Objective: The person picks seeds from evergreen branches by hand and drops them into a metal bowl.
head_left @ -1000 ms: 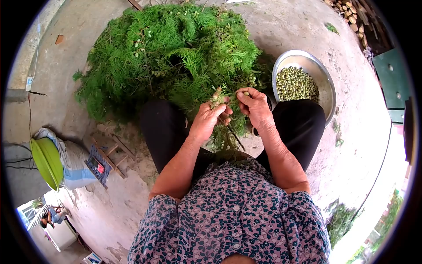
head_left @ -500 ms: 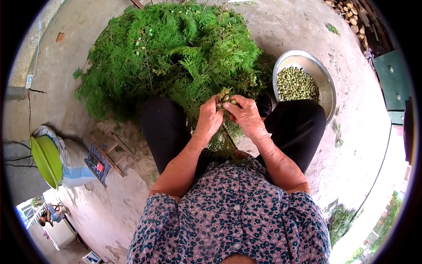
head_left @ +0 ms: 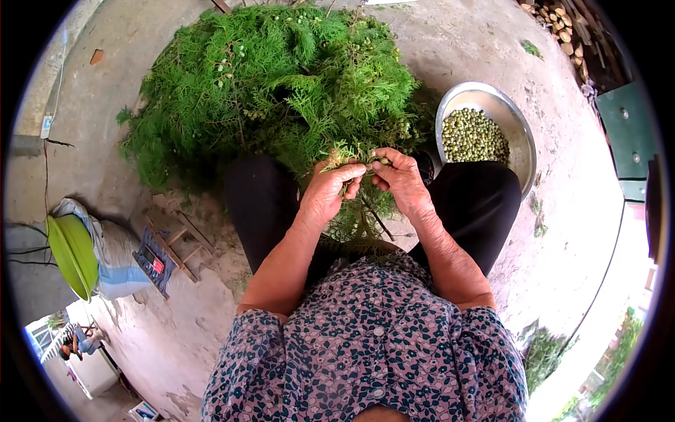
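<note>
Between my knees, my left hand point(head_left: 329, 191) is closed on a small green sprig point(head_left: 342, 154) that sticks up past the thumb. My right hand point(head_left: 406, 184) pinches small green cones point(head_left: 382, 161) right beside the left fingertips. Both hands are over the near edge of a large heap of green branches point(head_left: 274, 84). To the right, by my right knee, a metal bowl point(head_left: 522, 133) holds a pile of round green cones point(head_left: 472, 136).
A folding stool point(head_left: 169, 251) and a lime-green basin point(head_left: 72, 257) beside a sack point(head_left: 121, 260) are at the left. Cut logs point(head_left: 564, 32) and a green cabinet point(head_left: 626, 130) are at the right. A person point(head_left: 86, 342) is far off at lower left.
My hands came together at the sprig, then the fingers shifted slightly apart again. The left hand has turned, and the sprig now points up and left. The bowl and heap look the same.
</note>
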`<action>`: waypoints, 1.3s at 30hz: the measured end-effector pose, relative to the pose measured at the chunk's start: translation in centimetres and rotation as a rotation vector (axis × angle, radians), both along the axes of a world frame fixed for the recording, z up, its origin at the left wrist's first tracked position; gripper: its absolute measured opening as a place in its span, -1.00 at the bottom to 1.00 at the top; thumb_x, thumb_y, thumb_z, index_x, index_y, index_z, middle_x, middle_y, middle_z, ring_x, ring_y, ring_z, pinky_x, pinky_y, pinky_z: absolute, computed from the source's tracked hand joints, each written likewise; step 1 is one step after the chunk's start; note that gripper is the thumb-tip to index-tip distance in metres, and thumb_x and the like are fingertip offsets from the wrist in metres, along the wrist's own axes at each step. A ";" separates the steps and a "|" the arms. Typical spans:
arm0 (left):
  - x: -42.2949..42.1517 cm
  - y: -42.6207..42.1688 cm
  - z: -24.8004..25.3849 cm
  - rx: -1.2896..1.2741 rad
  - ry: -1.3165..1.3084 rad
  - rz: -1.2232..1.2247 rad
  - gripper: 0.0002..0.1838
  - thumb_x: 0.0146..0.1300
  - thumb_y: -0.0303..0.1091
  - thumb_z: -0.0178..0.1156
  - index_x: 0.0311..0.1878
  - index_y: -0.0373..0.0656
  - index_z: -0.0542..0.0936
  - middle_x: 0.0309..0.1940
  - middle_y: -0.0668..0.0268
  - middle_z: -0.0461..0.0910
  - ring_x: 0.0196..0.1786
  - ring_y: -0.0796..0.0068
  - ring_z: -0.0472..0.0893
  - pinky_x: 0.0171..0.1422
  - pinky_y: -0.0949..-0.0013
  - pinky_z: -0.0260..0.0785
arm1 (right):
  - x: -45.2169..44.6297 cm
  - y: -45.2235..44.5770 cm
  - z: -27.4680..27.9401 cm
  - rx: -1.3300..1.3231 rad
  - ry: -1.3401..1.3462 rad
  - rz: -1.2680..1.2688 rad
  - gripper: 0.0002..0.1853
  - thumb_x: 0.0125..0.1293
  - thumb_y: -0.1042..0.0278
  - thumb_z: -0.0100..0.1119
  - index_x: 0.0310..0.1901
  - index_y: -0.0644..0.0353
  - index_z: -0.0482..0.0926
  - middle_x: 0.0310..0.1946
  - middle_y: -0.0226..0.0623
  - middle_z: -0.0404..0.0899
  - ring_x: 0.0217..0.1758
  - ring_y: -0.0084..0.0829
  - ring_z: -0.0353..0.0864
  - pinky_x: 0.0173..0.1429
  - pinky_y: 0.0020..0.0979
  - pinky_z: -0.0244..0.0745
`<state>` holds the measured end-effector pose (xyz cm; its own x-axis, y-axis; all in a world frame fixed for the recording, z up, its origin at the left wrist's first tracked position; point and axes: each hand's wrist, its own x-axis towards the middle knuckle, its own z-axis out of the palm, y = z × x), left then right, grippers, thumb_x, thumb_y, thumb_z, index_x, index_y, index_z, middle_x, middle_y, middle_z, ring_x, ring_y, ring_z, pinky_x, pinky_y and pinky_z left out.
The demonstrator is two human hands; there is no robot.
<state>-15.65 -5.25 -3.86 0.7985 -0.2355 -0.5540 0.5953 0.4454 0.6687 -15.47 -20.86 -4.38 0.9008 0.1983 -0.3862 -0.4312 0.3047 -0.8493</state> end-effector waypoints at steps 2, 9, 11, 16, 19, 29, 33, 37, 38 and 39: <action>0.0 0.2 0.0 0.010 -0.007 0.000 -0.91 0.06 -0.47 0.21 -0.39 -0.27 0.52 -0.66 0.36 0.43 -0.71 0.61 0.31 -0.65 0.53 0.07 | 0.0 0.0 -0.1 0.014 0.010 0.019 -0.84 0.20 0.53 0.07 -0.16 0.27 0.47 -0.50 -0.47 0.49 -0.57 -0.70 0.38 -0.53 -0.69 0.25; -0.1 0.3 -0.3 -0.203 -0.004 -0.064 -0.95 0.11 -0.52 0.14 -0.43 -0.20 0.46 -0.65 0.44 0.35 -0.71 0.72 0.23 -0.64 0.65 0.03 | 0.3 -0.8 -1.7 0.575 0.175 0.039 -0.90 0.23 0.48 0.04 -0.23 0.27 0.45 -0.48 -0.38 0.49 -0.52 -0.54 0.42 -0.45 -0.50 0.33; -0.2 0.2 -0.3 -0.208 -0.003 -0.054 -0.95 0.11 -0.53 0.13 -0.43 -0.19 0.46 -0.65 0.45 0.35 -0.71 0.73 0.22 -0.64 0.65 0.03 | 0.4 -1.3 -1.7 0.622 0.178 0.024 -0.89 0.22 0.51 0.02 -0.21 0.27 0.45 -0.45 -0.35 0.49 -0.48 -0.51 0.43 -0.42 -0.47 0.34; -0.3 -0.1 -0.1 -0.015 -0.090 0.041 -0.94 0.09 -0.55 0.14 -0.42 -0.19 0.47 -0.65 0.45 0.36 -0.71 0.73 0.22 -0.67 0.64 0.01 | 0.6 -2.0 -0.4 0.504 0.131 -0.028 -0.87 0.18 0.53 0.03 -0.21 0.29 0.45 -0.38 -0.30 0.49 -0.41 -0.48 0.47 -0.40 -0.50 0.33; -0.2 -0.2 -0.4 0.023 -0.077 0.040 -0.88 0.01 -0.56 0.23 -0.45 -0.19 0.46 -0.69 0.45 0.37 -0.71 0.72 0.23 -0.68 0.59 -0.04 | 0.5 -1.6 -0.8 0.458 0.118 -0.030 -0.88 0.21 0.39 0.10 -0.27 0.24 0.48 -0.45 -0.37 0.48 -0.46 -0.54 0.45 -0.46 -0.55 0.29; -0.4 -0.6 -0.1 -0.055 -0.086 -0.002 -0.88 0.02 -0.54 0.22 -0.44 -0.17 0.46 -0.67 0.48 0.37 -0.70 0.75 0.21 -0.66 0.61 -0.06 | 0.3 -0.8 -1.5 0.413 0.242 -0.021 -0.77 0.16 0.22 0.21 -0.39 0.20 0.47 -0.61 -0.45 0.41 -0.71 -0.62 0.21 -0.66 -0.60 0.04; -0.3 -0.5 0.0 -0.171 -0.049 -0.081 -0.88 0.10 -0.55 0.16 -0.40 -0.10 0.42 -0.62 0.49 0.36 -0.67 0.73 0.24 -0.60 0.64 0.04 | -0.2 0.1 -0.6 0.580 0.344 -0.108 -0.74 0.16 0.18 0.19 -0.49 0.15 0.40 -0.61 -0.44 0.38 -0.62 -0.60 0.25 -0.60 -0.57 0.07; -0.3 -0.1 -0.3 -0.232 -0.049 -0.090 -0.91 0.12 -0.52 0.15 -0.39 -0.12 0.44 -0.62 0.48 0.36 -0.67 0.71 0.24 -0.58 0.62 0.07 | 0.3 -1.6 -2.4 0.887 0.408 -0.091 -0.72 0.30 0.16 -0.03 -0.40 0.22 0.37 -0.53 -0.35 0.33 -0.60 -0.53 0.23 -0.59 -0.56 0.09; -0.3 0.0 -0.6 -0.249 -0.048 -0.087 -0.92 0.12 -0.51 0.15 -0.39 -0.12 0.45 -0.62 0.48 0.36 -0.67 0.71 0.24 -0.57 0.61 0.07 | 0.4 -1.7 -1.8 0.814 0.389 -0.124 -0.73 0.34 0.19 -0.13 -0.34 0.24 0.36 -0.51 -0.38 0.28 -0.60 -0.54 0.18 -0.60 -0.57 0.06; -0.3 0.0 -0.8 -0.249 -0.048 -0.087 -0.92 0.12 -0.51 0.15 -0.39 -0.12 0.45 -0.62 0.48 0.36 -0.67 0.71 0.24 -0.57 0.61 0.07 | 0.5 -2.0 -1.7 0.787 0.328 -0.111 -0.74 0.34 0.21 -0.13 -0.34 0.26 0.36 -0.49 -0.31 0.34 -0.54 -0.48 0.27 -0.54 -0.54 0.16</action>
